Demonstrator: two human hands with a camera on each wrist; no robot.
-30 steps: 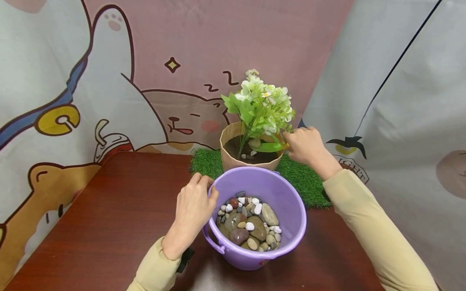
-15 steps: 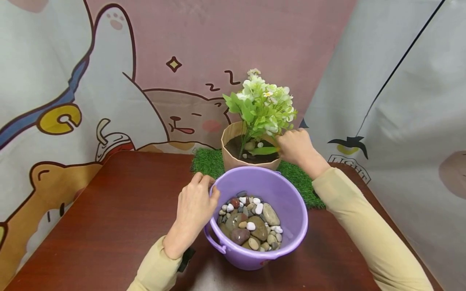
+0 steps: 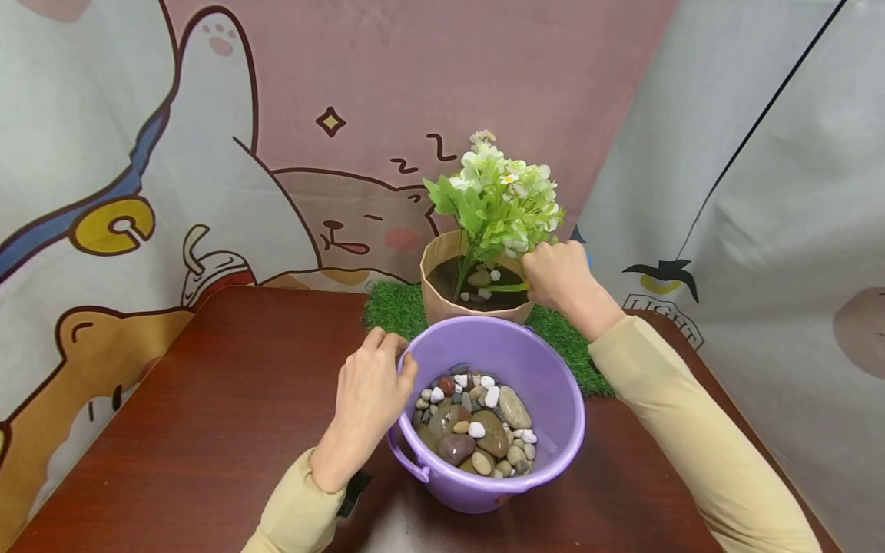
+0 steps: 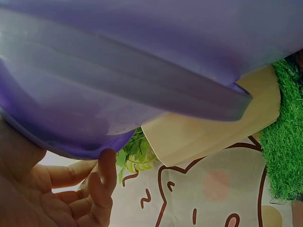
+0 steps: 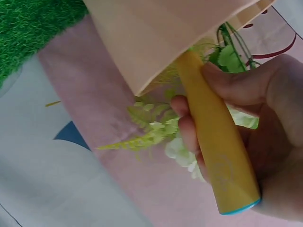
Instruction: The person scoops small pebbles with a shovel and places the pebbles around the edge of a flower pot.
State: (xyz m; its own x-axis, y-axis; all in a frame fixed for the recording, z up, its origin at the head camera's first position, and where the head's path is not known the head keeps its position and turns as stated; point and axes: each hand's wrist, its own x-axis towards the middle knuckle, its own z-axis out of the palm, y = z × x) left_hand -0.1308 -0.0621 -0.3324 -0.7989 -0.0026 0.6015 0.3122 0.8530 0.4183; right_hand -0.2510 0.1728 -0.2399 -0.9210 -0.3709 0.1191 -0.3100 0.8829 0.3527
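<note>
1. Two hands are at work well apart: the right hand (image 3: 561, 280) at the pot (image 3: 434, 303), the left hand (image 3: 369, 385) at the bucket (image 3: 470, 498)
2. Trowel (image 5: 215, 137): grasped by its yellow handle in the right hand, thumb along one side, fingers wrapped round the other; the left hand is far from it
3. Long axis: from the right hand the trowel points leftward over the pot's right rim, roughly in line with the desk's (image 3: 207, 399) far edge, handle outward, blade (image 3: 510, 288) inward
4. Blade: a thin green strip over the soil (image 3: 442, 275); whether it touches is hard to tell from this angle
5. Pot: on the turf (image 3: 394, 307) by the desk's far edge; the plant (image 3: 498, 196) rises from it, and pebbles (image 3: 480, 275) lie just left of the blade
6. Left hand: holds the bucket's left rim, thumb over the lip, fingers curled outside
7. Bucket: on the desk just nearer the person than the pot, between the forearms, with stones (image 3: 491, 434) inside
</note>
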